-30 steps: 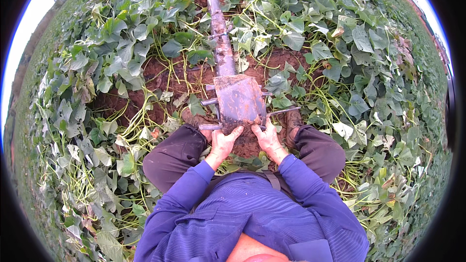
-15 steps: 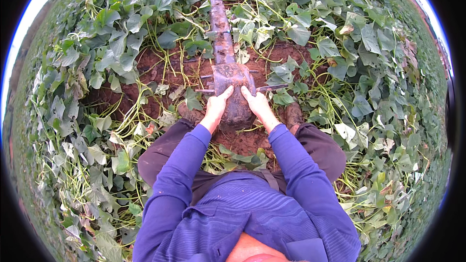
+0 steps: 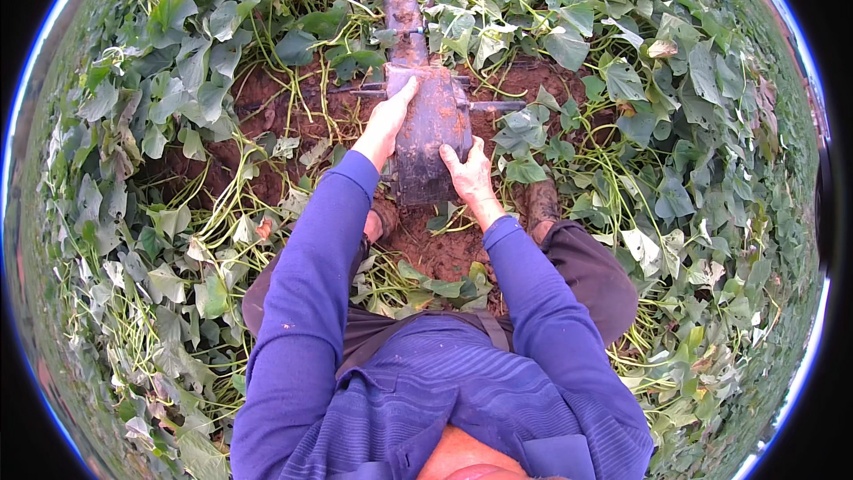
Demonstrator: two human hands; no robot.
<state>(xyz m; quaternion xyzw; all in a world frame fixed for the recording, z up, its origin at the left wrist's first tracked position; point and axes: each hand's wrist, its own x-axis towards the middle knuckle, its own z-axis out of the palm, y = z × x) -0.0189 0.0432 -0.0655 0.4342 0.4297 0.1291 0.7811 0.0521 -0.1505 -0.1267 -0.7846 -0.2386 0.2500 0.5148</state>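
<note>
Dark and mud-streaked, box (image 3: 426, 147) just off centre toward 12 o'clock, over red soil (image 3: 435, 247), and held from both sides. Pushed away from the body in the last second, out from between the shoes (image 3: 542, 204) to farther forward. And now a split grip! Left hand (image 3: 385, 123) up at the box's 10 o'clock, thumb laid along the upper corner, fingers out of sight round the edge. Right hand (image 3: 471, 176) lower, at 4 o'clock, thumb pressed to the top face, fingers mostly hidden at the side. No longer level: paired at the near end a second ago, staggered across the box now. Probably meaning better control over tilt and turn, with both sides of the load braced. Longer reach too, left sleeve (image 3: 311, 231) stretched well forward. Up at 12 o'clock, muddy pole (image 3: 402, 9) meeting the box's far end; joined or merely touching, impossible to tell. Out at 2 o'clock, dark rod (image 3: 498, 107) jutting sideways, tip just beside green leaves (image 3: 522, 131). More vines all round the clock, thick on both flanks.
</note>
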